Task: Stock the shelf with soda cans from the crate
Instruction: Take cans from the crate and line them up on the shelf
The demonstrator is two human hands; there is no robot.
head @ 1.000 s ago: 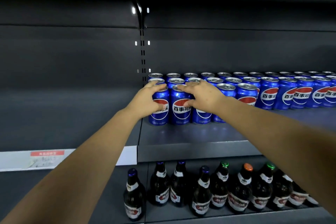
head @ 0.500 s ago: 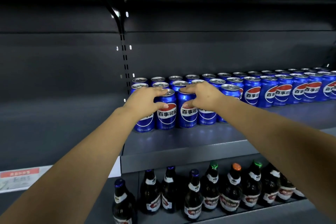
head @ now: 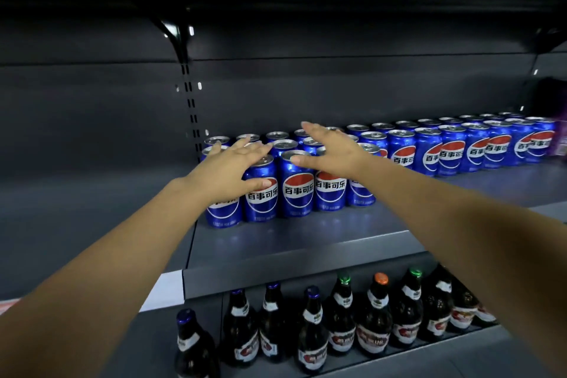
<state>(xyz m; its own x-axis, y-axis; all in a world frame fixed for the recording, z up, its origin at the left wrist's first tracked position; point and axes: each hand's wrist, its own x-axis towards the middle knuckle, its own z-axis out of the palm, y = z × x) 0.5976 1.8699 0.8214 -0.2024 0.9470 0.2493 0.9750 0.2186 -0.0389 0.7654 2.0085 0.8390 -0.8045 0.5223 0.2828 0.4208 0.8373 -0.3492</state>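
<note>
Several blue soda cans (head: 298, 190) with red, white and blue logos stand in rows along the dark shelf (head: 306, 236), running from its left end to the far right. My left hand (head: 228, 173) hovers with straight, spread fingers over the leftmost front cans, its thumb against a can's side. My right hand (head: 333, 152) lies flat and spread over the can tops just right of it, holding nothing. The crate is out of view.
A lower shelf holds a row of dark glass bottles (head: 340, 328) with coloured caps. A slotted upright and bracket (head: 184, 49) stand at the shelf's left end. The shelf section to the left (head: 92, 193) holds nothing. A purple package (head: 561, 138) sits at far right.
Both hands let go of the front cans and spread open, lifting slightly above the tops. The camera view shifted left and closer.
</note>
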